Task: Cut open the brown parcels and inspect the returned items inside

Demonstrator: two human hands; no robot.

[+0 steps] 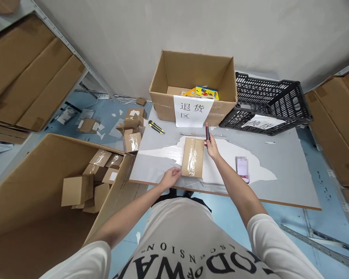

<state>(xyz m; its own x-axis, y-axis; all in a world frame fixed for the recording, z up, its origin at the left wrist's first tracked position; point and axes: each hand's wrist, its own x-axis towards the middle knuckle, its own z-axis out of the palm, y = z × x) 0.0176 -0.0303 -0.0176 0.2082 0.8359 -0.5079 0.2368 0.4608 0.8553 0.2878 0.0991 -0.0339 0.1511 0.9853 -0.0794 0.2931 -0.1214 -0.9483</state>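
A taped cardboard box [188, 159] lies flat on the table, with a strip of clear shiny tape down its middle. My left hand [171, 177] is closed at its lower left corner, fingertips gripping the edge. In my right hand [211, 147] is a red and black utility knife [207, 131], held upright beside the box's upper right corner with its tip pointing away from me. A second, yellow and black utility knife [156, 127] rests on the table to the left. White torn paper [221, 166] spreads under the box.
At the back stands an open carton [163, 106] with colourful packages inside and a paper sign. A black plastic crate [267, 104] is to its right. A phone [242, 169] lies right of my forearm. Left of the table, a large carton [61, 147] holds several small boxes.
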